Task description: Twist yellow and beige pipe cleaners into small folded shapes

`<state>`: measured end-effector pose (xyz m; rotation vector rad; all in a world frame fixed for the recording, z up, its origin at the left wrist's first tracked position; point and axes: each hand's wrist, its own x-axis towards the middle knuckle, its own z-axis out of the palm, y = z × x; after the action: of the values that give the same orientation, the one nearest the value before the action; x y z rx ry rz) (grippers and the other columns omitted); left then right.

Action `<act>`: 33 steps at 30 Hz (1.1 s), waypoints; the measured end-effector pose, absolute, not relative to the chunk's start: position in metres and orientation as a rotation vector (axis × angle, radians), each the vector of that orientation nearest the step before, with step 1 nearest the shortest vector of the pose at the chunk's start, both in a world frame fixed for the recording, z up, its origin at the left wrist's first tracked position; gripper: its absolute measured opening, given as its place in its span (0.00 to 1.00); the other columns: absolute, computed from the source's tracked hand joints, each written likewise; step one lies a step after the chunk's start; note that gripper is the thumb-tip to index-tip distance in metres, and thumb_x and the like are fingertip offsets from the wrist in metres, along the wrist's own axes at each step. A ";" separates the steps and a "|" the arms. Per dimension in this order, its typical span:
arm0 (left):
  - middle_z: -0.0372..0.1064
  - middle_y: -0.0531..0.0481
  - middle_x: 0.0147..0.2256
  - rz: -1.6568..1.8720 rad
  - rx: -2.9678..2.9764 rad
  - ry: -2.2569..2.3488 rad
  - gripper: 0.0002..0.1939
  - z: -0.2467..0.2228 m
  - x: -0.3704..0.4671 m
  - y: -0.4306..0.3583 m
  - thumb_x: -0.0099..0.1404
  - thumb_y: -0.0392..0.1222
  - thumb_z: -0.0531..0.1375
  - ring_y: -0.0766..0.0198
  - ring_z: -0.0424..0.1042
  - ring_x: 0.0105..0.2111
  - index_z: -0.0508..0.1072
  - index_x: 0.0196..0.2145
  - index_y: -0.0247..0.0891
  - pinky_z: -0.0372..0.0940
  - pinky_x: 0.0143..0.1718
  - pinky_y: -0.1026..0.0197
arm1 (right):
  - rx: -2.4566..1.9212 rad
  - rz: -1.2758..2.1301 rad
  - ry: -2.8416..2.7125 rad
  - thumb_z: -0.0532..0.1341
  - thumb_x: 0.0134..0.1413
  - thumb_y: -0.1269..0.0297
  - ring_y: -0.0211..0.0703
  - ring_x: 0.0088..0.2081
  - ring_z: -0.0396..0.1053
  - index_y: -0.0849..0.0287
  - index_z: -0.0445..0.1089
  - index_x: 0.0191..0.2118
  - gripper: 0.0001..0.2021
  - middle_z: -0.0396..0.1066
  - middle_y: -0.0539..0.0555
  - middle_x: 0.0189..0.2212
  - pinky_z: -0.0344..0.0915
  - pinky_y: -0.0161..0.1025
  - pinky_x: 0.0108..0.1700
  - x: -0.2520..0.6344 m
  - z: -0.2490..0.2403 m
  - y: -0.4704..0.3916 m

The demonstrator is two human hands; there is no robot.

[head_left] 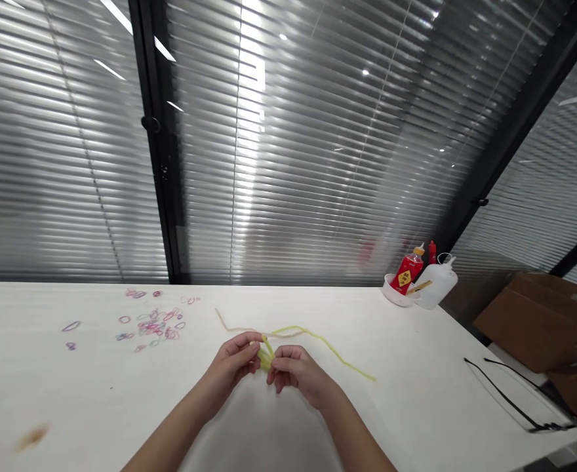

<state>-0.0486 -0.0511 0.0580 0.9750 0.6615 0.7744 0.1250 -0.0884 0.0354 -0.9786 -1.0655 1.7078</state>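
Note:
My left hand (234, 362) and my right hand (301, 373) meet just above the white table, fingers closed in a pinch. Between them is a bent yellow-green pipe cleaner (265, 358), gripped from both sides; its loops are partly hidden by my fingers. Just beyond the hands, a long yellow-green strand (335, 353) of the same look curves away to the right on the table. A pale pink strand (237, 328) lies behind my fingers and crosses near the yellow-green one. Whether either strand joins the held piece I cannot tell.
Small coloured rubber bands (155, 326) lie scattered on the left of the table (96, 419). At the back right stand a red-labelled bottle (407, 272) in a shallow bowl (395, 296) and a white squeeze bottle (437, 286). Black glasses (509, 400) lie near the right edge, by cardboard boxes (529, 321).

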 end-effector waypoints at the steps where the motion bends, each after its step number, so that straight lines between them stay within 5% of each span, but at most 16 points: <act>1: 0.60 0.52 0.27 0.766 0.975 0.664 0.14 0.059 -0.049 -0.052 0.57 0.47 0.61 0.70 0.59 0.27 0.70 0.39 0.37 0.57 0.32 0.66 | -0.977 1.711 -1.070 0.61 0.47 0.64 0.31 0.20 0.61 0.65 0.63 0.26 0.09 0.70 0.55 0.24 0.58 0.33 0.26 0.125 0.036 -0.089; 5: 0.59 0.52 0.26 0.731 0.982 0.649 0.18 0.060 -0.052 -0.054 0.58 0.47 0.60 0.70 0.59 0.27 0.69 0.43 0.36 0.58 0.33 0.66 | -0.976 1.740 -1.086 0.61 0.46 0.65 0.32 0.21 0.61 0.65 0.63 0.27 0.08 0.70 0.55 0.24 0.58 0.33 0.27 0.125 0.037 -0.090; 17: 0.58 0.54 0.21 0.847 1.033 0.699 0.12 0.063 -0.047 -0.053 0.57 0.47 0.61 0.70 0.58 0.24 0.67 0.31 0.35 0.54 0.28 0.68 | -1.067 1.657 -1.054 0.61 0.49 0.54 0.32 0.16 0.60 0.61 0.59 0.35 0.16 0.70 0.53 0.25 0.56 0.32 0.23 0.123 0.039 -0.091; 23: 0.62 0.52 0.22 0.900 1.105 0.745 0.12 0.063 -0.047 -0.053 0.56 0.47 0.61 0.68 0.61 0.24 0.67 0.30 0.35 0.56 0.29 0.66 | -1.178 1.202 -1.257 0.59 0.51 0.53 0.37 0.23 0.64 0.61 0.65 0.38 0.15 0.70 0.53 0.24 0.60 0.34 0.25 0.117 0.034 -0.092; 27: 0.63 0.52 0.21 0.937 1.095 0.785 0.12 0.061 -0.048 -0.052 0.57 0.47 0.61 0.67 0.64 0.25 0.65 0.29 0.35 0.58 0.31 0.65 | -1.280 0.740 -1.506 0.59 0.53 0.57 0.40 0.31 0.67 0.58 0.72 0.41 0.14 0.71 0.56 0.34 0.63 0.37 0.32 0.117 0.032 -0.096; 33: 0.63 0.53 0.21 0.959 1.057 0.788 0.13 0.061 -0.048 -0.052 0.56 0.47 0.61 0.67 0.65 0.26 0.63 0.26 0.35 0.58 0.32 0.65 | -1.265 0.549 -1.665 0.58 0.54 0.58 0.42 0.33 0.66 0.57 0.71 0.46 0.15 0.71 0.57 0.35 0.63 0.39 0.34 0.120 0.024 -0.094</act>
<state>-0.0478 -0.0522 0.0611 1.0573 0.7883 0.9591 0.1200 -0.0936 0.0240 -1.2654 -1.6646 0.5493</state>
